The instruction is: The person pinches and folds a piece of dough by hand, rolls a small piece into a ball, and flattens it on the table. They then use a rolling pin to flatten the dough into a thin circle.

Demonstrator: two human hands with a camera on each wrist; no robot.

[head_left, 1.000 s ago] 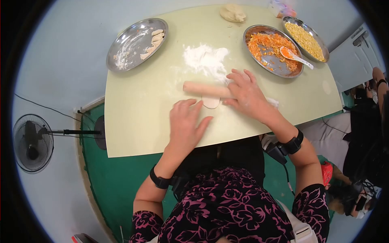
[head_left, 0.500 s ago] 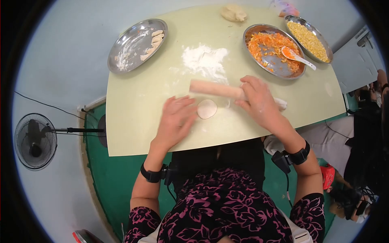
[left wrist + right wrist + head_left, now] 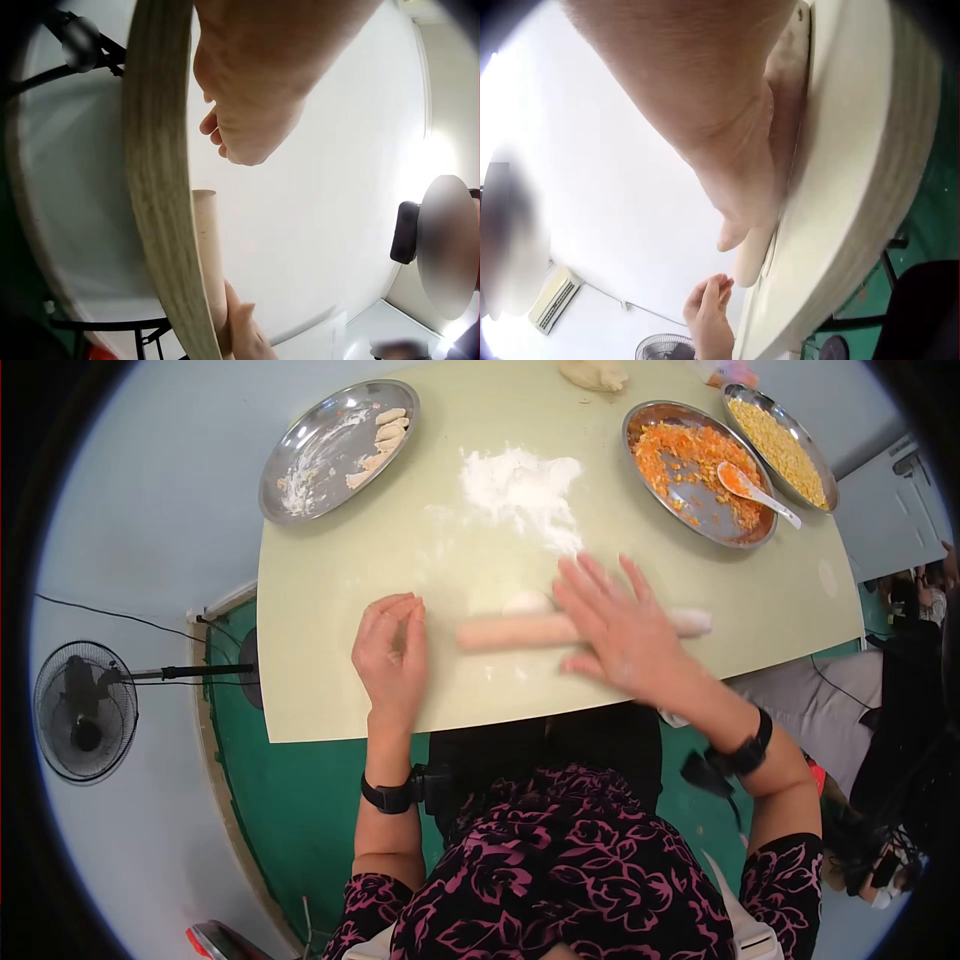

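A wooden rolling pin [image 3: 508, 632] lies crosswise on the table, slightly blurred. My right hand [image 3: 625, 638] rests on it with the palm down and the fingers stretched forward past it. A small round dough wrapper [image 3: 527, 602] shows behind the pin, its near part covered. To the left of the pin, my left hand [image 3: 390, 655] is raised, with loosely curled fingers and the thumb tip close to the fingertips. Nothing shows between them in the right wrist view, where the left hand [image 3: 709, 315] appears beyond the end of the pin.
White flour [image 3: 522, 490] is spread behind the pin. A metal tray [image 3: 325, 460] with several dumplings stands back left. At back right are a tray of orange filling [image 3: 700, 520] with a spoon [image 3: 760, 495], and a tray of yellow bits [image 3: 780, 450]. A dough lump [image 3: 594, 373] lies at the far edge.
The rolling pin has come nearer the body, and the wrapper now shows behind it. My right hand has flattened onto the pin. My left hand has drawn left from the wrapper, its fingertips coming together.
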